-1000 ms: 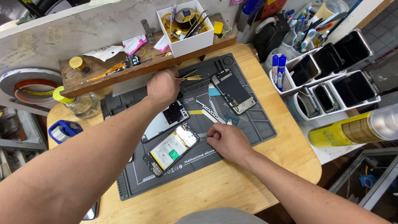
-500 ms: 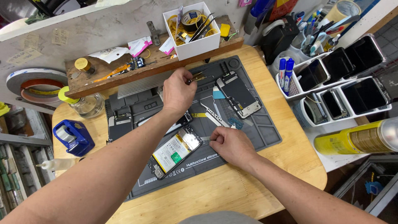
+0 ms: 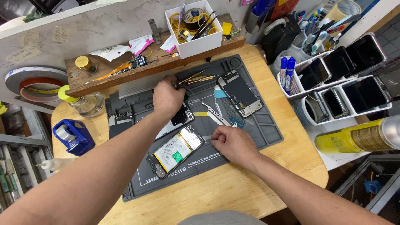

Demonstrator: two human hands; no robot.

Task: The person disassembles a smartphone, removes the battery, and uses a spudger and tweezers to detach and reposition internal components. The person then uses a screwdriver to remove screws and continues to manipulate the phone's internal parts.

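While the opened smartphone with its back cover off (image 3: 175, 151) lies exposed on the grey silicone repair mat (image 3: 250, 125), the left hand (image 3: 166, 98) curls over brass tweezers (image 3: 196, 78) at the far edge, grip unclear; the right hand (image 3: 233, 143), loosely curled, pins the phone's right end. Disassembly looks partway; the battery remains seated.

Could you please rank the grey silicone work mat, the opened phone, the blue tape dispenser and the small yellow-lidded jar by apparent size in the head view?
1. Grey silicone work mat
2. Opened phone
3. Blue tape dispenser, close to the phone, so unsure
4. Small yellow-lidded jar

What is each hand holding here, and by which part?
Left hand reaches the brass tweezers at their near end; grip unclear. Right hand presses its fingers beside the opened phone; nothing visibly held.
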